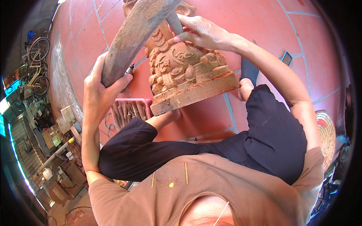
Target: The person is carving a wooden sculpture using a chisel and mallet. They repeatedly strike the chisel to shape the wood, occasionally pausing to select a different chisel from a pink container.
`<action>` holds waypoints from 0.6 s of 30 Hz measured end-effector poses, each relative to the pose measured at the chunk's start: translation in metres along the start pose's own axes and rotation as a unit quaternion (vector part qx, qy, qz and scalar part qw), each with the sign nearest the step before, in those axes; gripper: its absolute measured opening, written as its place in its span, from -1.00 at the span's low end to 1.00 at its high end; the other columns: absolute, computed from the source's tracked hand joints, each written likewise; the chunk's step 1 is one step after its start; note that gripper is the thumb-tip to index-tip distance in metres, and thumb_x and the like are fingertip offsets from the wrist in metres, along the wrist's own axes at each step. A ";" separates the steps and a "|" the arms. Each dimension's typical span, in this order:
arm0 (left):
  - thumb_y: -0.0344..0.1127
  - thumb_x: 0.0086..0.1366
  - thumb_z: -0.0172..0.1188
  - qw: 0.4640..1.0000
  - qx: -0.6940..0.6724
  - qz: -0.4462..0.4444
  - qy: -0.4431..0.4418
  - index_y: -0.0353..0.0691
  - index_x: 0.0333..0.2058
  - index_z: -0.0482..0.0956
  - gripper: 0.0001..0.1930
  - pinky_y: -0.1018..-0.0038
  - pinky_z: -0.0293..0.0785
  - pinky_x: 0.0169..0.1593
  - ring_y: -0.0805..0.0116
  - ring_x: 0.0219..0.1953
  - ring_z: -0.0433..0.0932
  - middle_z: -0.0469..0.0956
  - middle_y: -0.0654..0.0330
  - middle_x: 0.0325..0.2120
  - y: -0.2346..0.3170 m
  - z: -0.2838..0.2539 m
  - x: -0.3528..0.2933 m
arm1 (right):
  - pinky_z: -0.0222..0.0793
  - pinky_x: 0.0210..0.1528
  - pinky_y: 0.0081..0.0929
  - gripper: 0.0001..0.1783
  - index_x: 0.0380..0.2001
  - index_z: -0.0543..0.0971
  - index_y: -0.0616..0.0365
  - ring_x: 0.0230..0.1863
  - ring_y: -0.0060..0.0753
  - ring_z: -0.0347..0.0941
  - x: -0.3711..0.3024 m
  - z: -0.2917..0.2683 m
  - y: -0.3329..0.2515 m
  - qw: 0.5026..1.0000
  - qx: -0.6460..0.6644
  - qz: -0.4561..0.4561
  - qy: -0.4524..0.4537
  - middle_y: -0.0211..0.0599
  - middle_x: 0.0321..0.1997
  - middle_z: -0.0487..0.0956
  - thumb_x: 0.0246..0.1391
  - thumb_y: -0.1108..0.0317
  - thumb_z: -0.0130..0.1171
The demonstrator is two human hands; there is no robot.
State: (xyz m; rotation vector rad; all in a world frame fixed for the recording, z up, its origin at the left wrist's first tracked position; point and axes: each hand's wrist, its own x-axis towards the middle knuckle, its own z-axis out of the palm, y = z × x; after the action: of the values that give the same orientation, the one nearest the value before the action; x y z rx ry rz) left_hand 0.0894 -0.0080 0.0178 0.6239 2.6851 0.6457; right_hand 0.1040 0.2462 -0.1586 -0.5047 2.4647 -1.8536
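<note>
My left hand (pixel 103 83) grips the near, rounded end of a thick, curved wooden piece (pixel 137 35), thumb on one side and fingers on the other. This piece slants up to the right and runs out of the top of the view. From behind its edge comes a short, tapered greyish peg (pixel 174 23), pinched by the thumb and fingers of my right hand (pixel 201 32). Whether peg and thick piece are joined cannot be made out. Below them stands a brown wood carving (pixel 184 67) with rounded relief shapes on a rough slab base, its upper part partly hidden.
Between my legs and left hand sits a pink basket (pixel 145 101) of chisel-like tools (pixel 130 112). A small dark bottle (pixel 130 69) is beside the carving. On the tiled red floor lies a dark flat rectangle (pixel 287 58). Bicycles (pixel 39 66) stand far left; a woven hat (pixel 326 137) lies right.
</note>
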 end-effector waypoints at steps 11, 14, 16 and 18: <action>-0.42 0.06 0.40 0.997 -0.059 0.036 0.021 -0.32 0.08 0.42 -0.42 0.45 0.47 -0.05 0.46 -0.19 0.55 0.63 0.14 -0.25 -0.001 -0.003 -0.004 | 0.41 -0.03 -0.42 -0.81 -0.13 0.39 0.18 -0.20 -0.49 0.45 -0.015 -0.010 0.003 0.997 0.069 0.032 -0.022 -0.39 -0.29 0.49 0.23 0.41 0.12; -0.44 0.06 0.40 0.997 -0.042 0.061 0.027 -0.32 0.07 0.43 -0.43 0.47 0.47 -0.05 0.47 -0.19 0.55 0.63 0.15 -0.24 -0.001 -0.004 -0.003 | 0.42 -0.02 -0.43 -0.81 -0.13 0.39 0.19 -0.20 -0.50 0.45 -0.014 -0.008 0.004 0.997 0.066 0.024 -0.026 -0.39 -0.29 0.49 0.23 0.41 0.12; -0.44 0.05 0.40 0.996 -0.034 0.068 0.036 -0.32 0.07 0.43 -0.43 0.48 0.46 -0.05 0.48 -0.20 0.55 0.63 0.15 -0.25 0.001 -0.004 -0.004 | 0.42 -0.01 -0.43 -0.81 -0.13 0.39 0.19 -0.20 -0.49 0.45 -0.012 -0.008 0.001 0.998 0.049 0.025 -0.026 -0.39 -0.29 0.49 0.24 0.40 0.12; -0.44 0.05 0.41 0.996 -0.047 0.069 0.039 -0.32 0.07 0.43 -0.43 0.48 0.46 -0.06 0.48 -0.20 0.56 0.63 0.15 -0.25 0.002 -0.004 -0.005 | 0.42 -0.03 -0.42 -0.80 -0.14 0.39 0.19 -0.21 -0.49 0.45 -0.012 -0.009 0.006 0.998 0.060 0.022 -0.029 -0.39 -0.30 0.48 0.24 0.38 0.12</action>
State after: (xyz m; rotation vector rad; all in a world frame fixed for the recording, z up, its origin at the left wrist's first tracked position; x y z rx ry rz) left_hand 0.0931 -0.0103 0.0235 0.7802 2.6809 0.8439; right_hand 0.1119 0.2590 -0.1641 -0.4875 2.2919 -1.9264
